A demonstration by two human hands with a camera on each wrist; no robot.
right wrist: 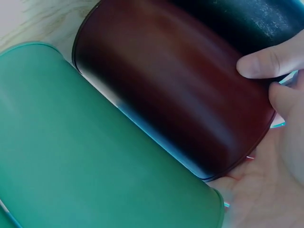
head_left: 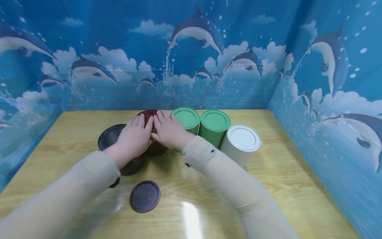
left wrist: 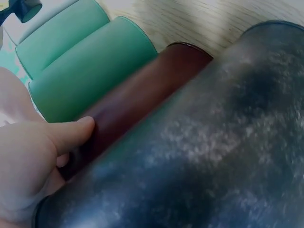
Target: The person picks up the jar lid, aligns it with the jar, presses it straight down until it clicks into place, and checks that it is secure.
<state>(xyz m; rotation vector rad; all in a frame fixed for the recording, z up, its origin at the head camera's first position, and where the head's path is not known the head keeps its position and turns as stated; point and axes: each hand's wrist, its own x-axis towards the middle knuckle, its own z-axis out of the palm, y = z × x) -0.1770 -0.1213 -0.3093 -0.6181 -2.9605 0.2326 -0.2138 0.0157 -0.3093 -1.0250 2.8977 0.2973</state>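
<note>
Both hands meet on top of a dark red canister (head_left: 156, 149), which stands between a black canister and a green one. My left hand (head_left: 134, 137) lies with extended fingers over the left of its dark red lid (head_left: 146, 114); the left thumb (left wrist: 76, 135) touches the side wall below the rim. From the right, my right hand (head_left: 171, 131) presses the same lid with straight fingers, its thumb (right wrist: 281, 97) at the canister's upper edge. The hands cover much of the lid. Partly behind the left hand stands the black canister (head_left: 132, 166), its top dark inside the rim.
A round dark lid (head_left: 145, 196) lies flat on the wooden table (head_left: 286, 199) in front. Right of the red canister stand two lidded green canisters (head_left: 185, 118) (head_left: 215, 120) and a lidded white one (head_left: 243, 137). A dolphin-print curtain (head_left: 119, 49) encloses the back and sides.
</note>
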